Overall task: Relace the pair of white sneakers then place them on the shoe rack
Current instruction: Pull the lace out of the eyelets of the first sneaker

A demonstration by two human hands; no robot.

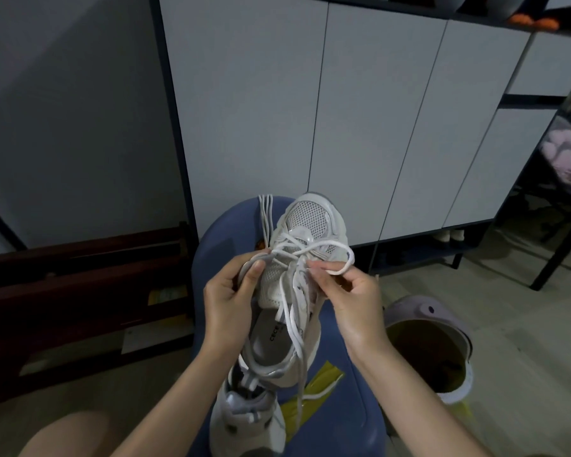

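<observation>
On the blue stool point(343, 351), between the knees: one white sneaker point(305, 245) lying toe away, only its lowest eyelets threaded, the lace point(297, 341) trailing loose down over the insole. Left hand point(226, 301) curled round the shoe's side and pinching a lace strand at the eyelets; right hand point(350, 301) pinching a loop of the same lace just beside the tongue. Second sneaker point(248, 420) nearer the body, partly under the first, lacing too hidden to judge. A spare lace bundle point(266, 214) beside the toe. Judged early: most eyelets of this shoe left, the other shoe after, then the rack. Around: white cabinet doors point(376, 127) behind, a dark wooden rack point(80, 291) at left, a lavender clog point(429, 344) on the floor at right. Tangled slack likely the main nuisance.
</observation>
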